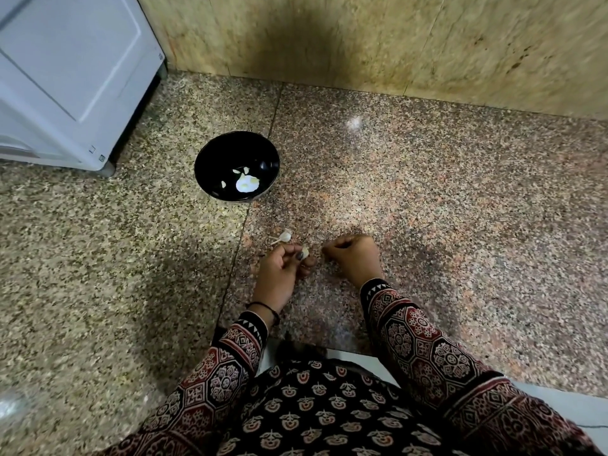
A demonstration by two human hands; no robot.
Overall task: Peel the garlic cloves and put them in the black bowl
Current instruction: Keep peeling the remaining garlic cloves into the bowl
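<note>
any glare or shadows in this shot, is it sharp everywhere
Head view: one small glare spot on the granite surface; a soft shadow falls beside the left hand; the wall's dark patch may be shadow or stain; the black bowl is sharp, the frame edges smear and bend.

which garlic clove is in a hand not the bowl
The clove pinched at the fingertips of the left hand; the other cloves lie inside the black bowl.

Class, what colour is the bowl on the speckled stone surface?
The round glossy black bowl is black; the head view shows it best.
</note>
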